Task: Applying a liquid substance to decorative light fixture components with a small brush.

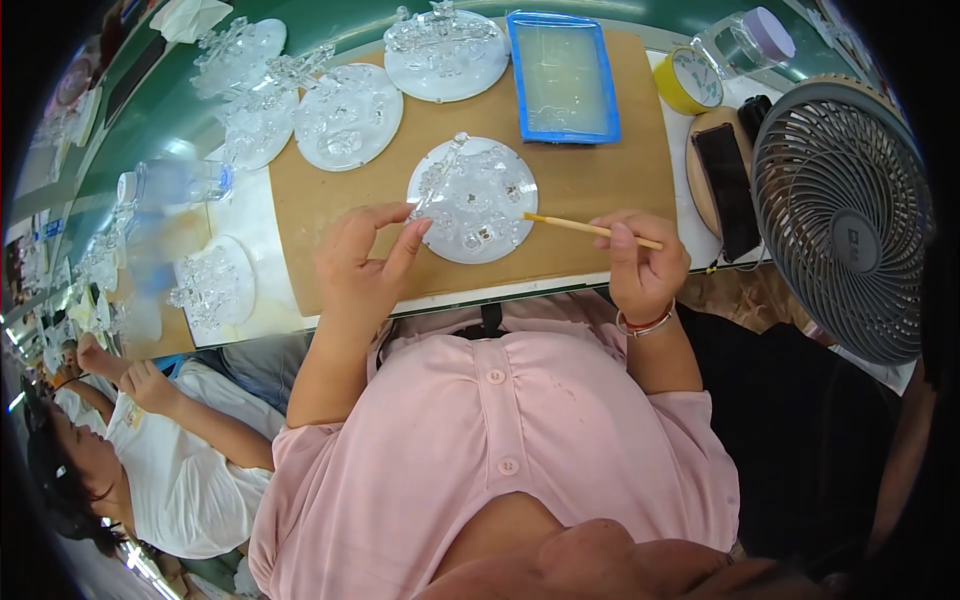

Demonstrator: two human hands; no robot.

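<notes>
White disc [468, 252]; slanted tan brush [582, 227]

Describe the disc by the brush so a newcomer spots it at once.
Find the brown board. Near its middle, nearer than the blue tray and slightly left, lies a white disc bearing clear pieces. Unlike the discs behind it, this one has the brush tip over its right side.

Workshop, green worktable [340, 22], several similar clear round pieces [348, 120], blue-rimmed tray [570, 138], co-worker [190, 470] alongside
</notes>
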